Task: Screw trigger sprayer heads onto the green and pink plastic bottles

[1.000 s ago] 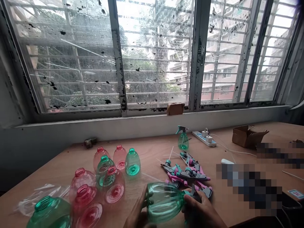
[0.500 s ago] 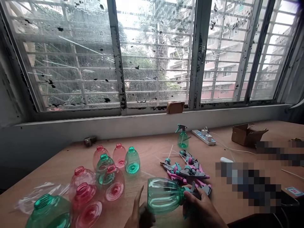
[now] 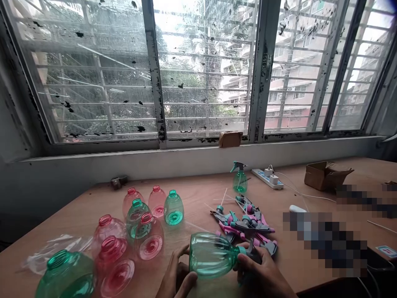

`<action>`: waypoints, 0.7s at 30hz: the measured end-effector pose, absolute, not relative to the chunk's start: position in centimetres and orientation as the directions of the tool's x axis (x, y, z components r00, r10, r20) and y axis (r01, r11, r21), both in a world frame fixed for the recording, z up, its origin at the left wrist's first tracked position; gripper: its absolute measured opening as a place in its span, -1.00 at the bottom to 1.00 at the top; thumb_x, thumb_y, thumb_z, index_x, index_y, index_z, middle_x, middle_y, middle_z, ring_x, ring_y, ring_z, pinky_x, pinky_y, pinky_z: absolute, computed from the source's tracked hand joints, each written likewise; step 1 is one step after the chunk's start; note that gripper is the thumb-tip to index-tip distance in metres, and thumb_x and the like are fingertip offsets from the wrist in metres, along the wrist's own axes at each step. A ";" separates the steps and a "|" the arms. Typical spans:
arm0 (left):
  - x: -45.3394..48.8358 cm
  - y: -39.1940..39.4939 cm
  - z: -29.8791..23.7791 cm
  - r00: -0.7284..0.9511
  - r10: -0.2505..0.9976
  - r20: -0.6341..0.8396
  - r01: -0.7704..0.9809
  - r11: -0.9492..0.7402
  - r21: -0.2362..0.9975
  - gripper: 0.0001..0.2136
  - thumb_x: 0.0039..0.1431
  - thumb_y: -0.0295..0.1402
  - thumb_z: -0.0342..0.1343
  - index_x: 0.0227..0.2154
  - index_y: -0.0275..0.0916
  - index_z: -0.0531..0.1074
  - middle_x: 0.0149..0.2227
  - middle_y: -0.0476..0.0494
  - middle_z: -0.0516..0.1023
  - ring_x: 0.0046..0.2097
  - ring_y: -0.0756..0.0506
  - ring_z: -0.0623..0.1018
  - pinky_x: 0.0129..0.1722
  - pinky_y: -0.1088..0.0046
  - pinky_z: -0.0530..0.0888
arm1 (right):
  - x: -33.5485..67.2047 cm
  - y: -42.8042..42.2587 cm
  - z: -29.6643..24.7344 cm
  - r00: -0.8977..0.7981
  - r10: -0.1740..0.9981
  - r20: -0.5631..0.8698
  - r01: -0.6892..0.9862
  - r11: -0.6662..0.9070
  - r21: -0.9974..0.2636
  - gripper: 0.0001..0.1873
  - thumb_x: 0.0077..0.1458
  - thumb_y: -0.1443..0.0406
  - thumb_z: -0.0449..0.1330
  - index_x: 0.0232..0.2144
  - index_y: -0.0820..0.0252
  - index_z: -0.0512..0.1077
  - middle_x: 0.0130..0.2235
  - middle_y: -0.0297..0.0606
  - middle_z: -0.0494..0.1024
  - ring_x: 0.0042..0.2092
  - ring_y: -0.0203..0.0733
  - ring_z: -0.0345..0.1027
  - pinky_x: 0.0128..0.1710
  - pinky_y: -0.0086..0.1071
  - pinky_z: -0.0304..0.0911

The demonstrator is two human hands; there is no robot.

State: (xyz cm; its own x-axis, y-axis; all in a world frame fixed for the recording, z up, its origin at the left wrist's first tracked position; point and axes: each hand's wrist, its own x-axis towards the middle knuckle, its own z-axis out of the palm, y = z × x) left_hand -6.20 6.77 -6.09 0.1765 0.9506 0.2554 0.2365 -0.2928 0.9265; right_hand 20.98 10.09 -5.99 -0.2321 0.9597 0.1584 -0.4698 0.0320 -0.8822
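Note:
A green transparent spray bottle lies sideways between my hands, its base to the left and its neck to the right. My right hand is closed around the neck and the grey and teal spray head. At the base, my left hand curls its fingers and thumb against the bottle's end. Just beyond the bottle lies a pile of spray heads in grey, teal and pink, some with thin white tubes.
Several open-necked pink bottles and green bottles stand on the left, beside a clear plastic bag. Farther back are an assembled green spray bottle, a power strip and a cardboard box. A blurred patch covers the right side.
My left hand's fingers, spread half a second ago, have closed in on the bottle's base. The bottle has shifted slightly left, with my right hand still on its neck.

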 end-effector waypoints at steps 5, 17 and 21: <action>-6.4 6.6 -6.7 0.258 0.904 0.341 0.215 -0.398 0.892 -0.16 0.18 0.27 0.05 0.39 -0.08 0.06 0.02 -0.22 0.49 -0.21 -0.21 0.52 -0.08 0.24 0.47 | 21.2 10.3 -6.2 -0.236 0.962 0.140 -0.489 0.007 -0.872 -0.51 -0.03 0.02 0.56 -0.29 0.28 0.53 -0.52 -0.25 0.65 -0.58 -0.18 0.52 -0.58 -0.44 0.44; -5.7 6.7 -7.4 0.212 0.913 0.350 -0.020 -0.354 0.935 -0.17 0.09 0.10 0.32 0.36 0.16 0.06 0.26 -0.26 0.37 0.06 -0.34 0.57 0.06 0.09 0.54 | 21.2 10.2 -6.2 -0.238 0.966 0.100 -0.475 -0.026 -0.880 -0.47 -0.07 -0.01 0.57 -0.36 0.28 0.50 -0.56 -0.25 0.64 -0.59 -0.19 0.52 -0.60 -0.46 0.41; -6.1 6.2 -5.8 0.267 0.904 0.334 0.012 -0.350 0.937 -0.23 0.12 0.18 0.23 0.33 0.05 0.19 0.14 -0.23 0.44 -0.14 -0.24 0.60 0.04 0.09 0.53 | 21.3 10.2 -6.0 -0.285 0.947 0.151 -0.462 0.003 -0.887 -0.49 -0.07 0.00 0.57 -0.38 0.30 0.52 -0.54 -0.24 0.64 -0.57 -0.19 0.53 -0.58 -0.48 0.39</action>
